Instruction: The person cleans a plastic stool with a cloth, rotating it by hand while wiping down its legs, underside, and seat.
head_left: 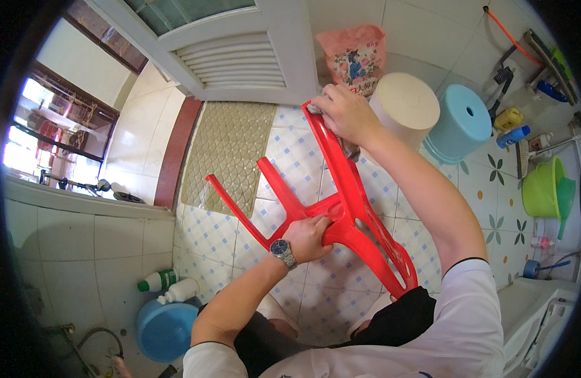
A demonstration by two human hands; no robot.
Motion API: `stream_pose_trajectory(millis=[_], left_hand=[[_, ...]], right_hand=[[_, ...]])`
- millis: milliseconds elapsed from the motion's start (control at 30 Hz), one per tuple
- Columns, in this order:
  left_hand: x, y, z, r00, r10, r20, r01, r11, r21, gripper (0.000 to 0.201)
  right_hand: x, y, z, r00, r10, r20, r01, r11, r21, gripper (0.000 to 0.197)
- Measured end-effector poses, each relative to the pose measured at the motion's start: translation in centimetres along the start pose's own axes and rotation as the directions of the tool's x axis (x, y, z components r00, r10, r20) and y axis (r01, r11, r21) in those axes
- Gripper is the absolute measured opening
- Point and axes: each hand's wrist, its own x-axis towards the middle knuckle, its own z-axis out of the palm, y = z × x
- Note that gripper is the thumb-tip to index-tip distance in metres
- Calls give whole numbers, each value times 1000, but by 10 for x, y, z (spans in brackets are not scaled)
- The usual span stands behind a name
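Note:
A red plastic chair [346, 189] is tipped over in front of me, its legs pointing away and to the left. Its slotted end leans toward my lap. My left hand [308, 239], with a metal-band watch on the wrist, is closed on the frame where the legs meet. Up at the tip of the longest leg, my right hand [348, 113] is wrapped round it with a greyish cloth [314, 108] pressed against the plastic. More of a dark cloth shows below that hand, beside the leg. The fingers' undersides are hidden.
A beige mat [230, 151] lies by the white louvred door [234, 57]. Right of it stand a pink printed bag [353, 57], a cream round bin [405, 104] and a blue stool [460, 120]. A blue basin [166, 331] and bottles [180, 290] sit at lower left; a green bucket [542, 187] at right.

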Motion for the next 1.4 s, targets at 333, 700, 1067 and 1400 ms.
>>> stream_pose_trajectory(millis=[333, 700, 1067, 1400], left_hand=[[-3, 2, -3, 1000, -13, 16, 13, 1000, -9, 54], [-7, 0, 1, 999, 25, -26, -25, 1000, 12, 51], [-11, -1, 3, 999, 34, 28, -35, 999, 16, 54], [-15, 3, -2, 998, 22, 53, -24, 999, 39, 54]], right_hand=[[-7, 1, 6, 873, 438, -217, -277, 809, 519, 28], [-6, -31, -7, 975, 182, 129, -201, 968, 150, 15], [-61, -30, -41, 971, 110, 214, -154, 968, 200, 52], [0, -21, -48, 909, -203, 365, 278, 946, -167, 57]])
